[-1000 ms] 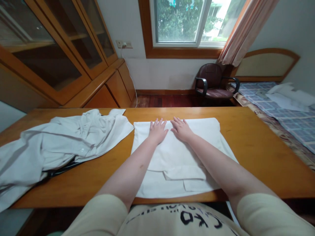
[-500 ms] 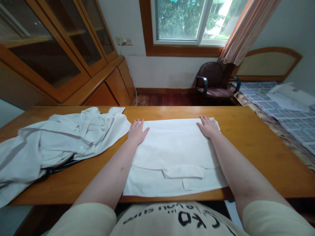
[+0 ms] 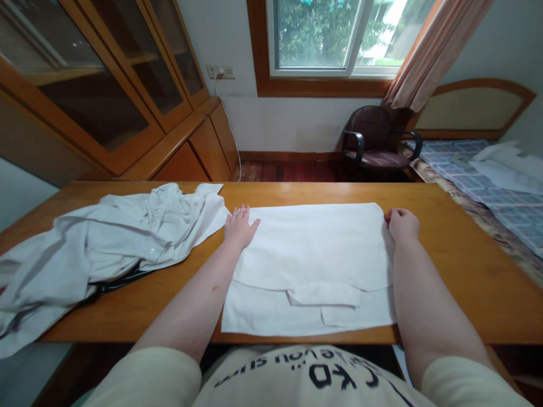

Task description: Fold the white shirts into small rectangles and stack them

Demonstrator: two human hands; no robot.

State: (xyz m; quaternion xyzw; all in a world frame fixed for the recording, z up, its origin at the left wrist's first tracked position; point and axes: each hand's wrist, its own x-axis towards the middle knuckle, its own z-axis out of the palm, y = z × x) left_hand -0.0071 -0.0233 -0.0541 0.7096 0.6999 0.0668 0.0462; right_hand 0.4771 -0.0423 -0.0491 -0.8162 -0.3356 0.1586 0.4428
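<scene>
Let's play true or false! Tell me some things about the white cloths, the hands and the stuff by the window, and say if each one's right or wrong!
1. The crumpled white cloth lies to the left of the folded white cloth. True.

2. Both hands are hidden under the crumpled white cloth. False: the left hand lies open at the far left corner of the folded white cloth, and the right hand is curled at its far right corner.

3. A chair stands beyond the wooden table. True.

4. The chair is bright green. False: the chair is dark reddish brown.

5. A pink curtain hangs at the right of the window. True.
</scene>
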